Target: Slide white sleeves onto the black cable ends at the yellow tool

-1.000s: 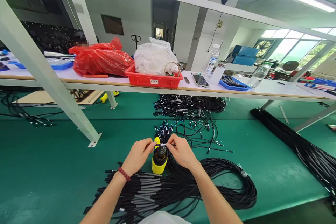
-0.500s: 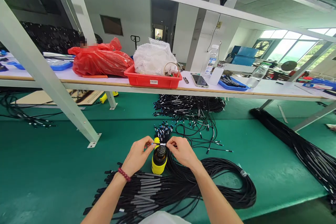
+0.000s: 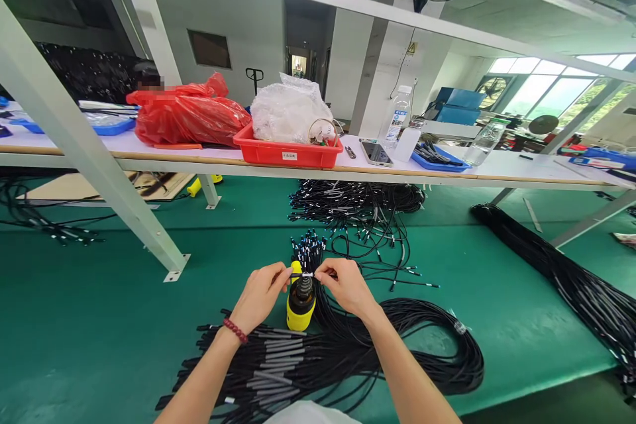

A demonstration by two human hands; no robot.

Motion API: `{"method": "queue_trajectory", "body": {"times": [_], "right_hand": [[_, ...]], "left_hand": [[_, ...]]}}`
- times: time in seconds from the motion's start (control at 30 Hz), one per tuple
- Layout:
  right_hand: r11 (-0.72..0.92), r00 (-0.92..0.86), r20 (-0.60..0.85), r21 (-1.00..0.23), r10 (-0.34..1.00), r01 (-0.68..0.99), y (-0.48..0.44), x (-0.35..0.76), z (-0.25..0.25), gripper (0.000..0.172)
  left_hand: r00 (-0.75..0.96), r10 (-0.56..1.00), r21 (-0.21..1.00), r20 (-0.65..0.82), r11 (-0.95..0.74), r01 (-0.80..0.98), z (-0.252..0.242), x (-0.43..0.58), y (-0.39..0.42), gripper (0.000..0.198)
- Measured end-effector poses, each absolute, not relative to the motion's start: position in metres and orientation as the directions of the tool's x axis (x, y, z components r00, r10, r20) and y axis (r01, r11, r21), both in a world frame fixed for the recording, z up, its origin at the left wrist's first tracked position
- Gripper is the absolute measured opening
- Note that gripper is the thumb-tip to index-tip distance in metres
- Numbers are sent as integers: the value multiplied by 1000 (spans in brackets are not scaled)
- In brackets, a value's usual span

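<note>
Head view: the left hand [image 3: 261, 295] and the right hand [image 3: 346, 286] meet above a yellow tool [image 3: 301, 301], each with thumb and forefinger closed narrowly on one end of a thin cable tip [image 3: 307, 275] that bears a small white band. The tip lies level between the two hands, just over the tool's dark ribbed top. The tool is a squat plastic cylinder, glossy yellow below, standing upright on the green mat [image 3: 99, 318]. A beaded red bracelet [image 3: 234, 330] circles the left wrist.

Under the forearms a bundle of black cables [image 3: 348, 358] sweeps in a loose loop, matte and rubbery, with grey sleeves at the left ends. Behind the tool a tuft of blue-tipped cable ends [image 3: 308, 245] stands up, and further back lies a tangled pile of cables [image 3: 358, 202].

The mat is smooth, dull green. A white shelf [image 3: 521, 169] crosses above it on slanted metal struts, carrying a red tray [image 3: 288, 151] with crinkled clear plastic, a red bag [image 3: 189, 116], a phone [image 3: 375, 152] and a water bottle [image 3: 400, 118]. Windows light the room at far right.
</note>
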State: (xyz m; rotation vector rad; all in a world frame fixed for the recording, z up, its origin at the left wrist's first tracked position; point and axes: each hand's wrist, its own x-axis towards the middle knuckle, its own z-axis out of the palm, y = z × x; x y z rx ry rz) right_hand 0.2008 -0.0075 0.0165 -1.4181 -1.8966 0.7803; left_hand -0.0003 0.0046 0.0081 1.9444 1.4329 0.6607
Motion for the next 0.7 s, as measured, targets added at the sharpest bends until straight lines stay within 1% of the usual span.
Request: {"method": "queue_trajectory", "body": {"times": [0.13, 0.3, 0.43, 0.5, 0.57, 0.7], "right_hand": [[230, -202, 134, -774, 970, 590, -7, 199, 16, 14], [215, -181, 131, -771, 975, 600, -5, 199, 14, 12], [220, -186, 132, -760, 974, 611, -6, 200, 15, 13], [231, -196, 138, -754, 971, 615, -7, 201, 17, 15], [242, -207, 143, -752, 968, 613, -8, 201, 19, 16], [248, -212, 147, -756, 966, 606, -8, 200, 18, 15]], "left_hand": [[258, 965, 737, 49, -210, 643, 10, 0, 3, 42], [262, 962, 762, 77, -226, 607, 10, 0, 2, 32], [264, 961, 764, 84, -232, 602, 10, -1, 2, 27], [274, 959, 757, 68, -229, 612, 10, -1, 3, 30], [285, 957, 745, 50, -226, 628, 10, -1, 3, 36], [298, 954, 730, 37, -229, 644, 10, 0, 5, 45]]}}
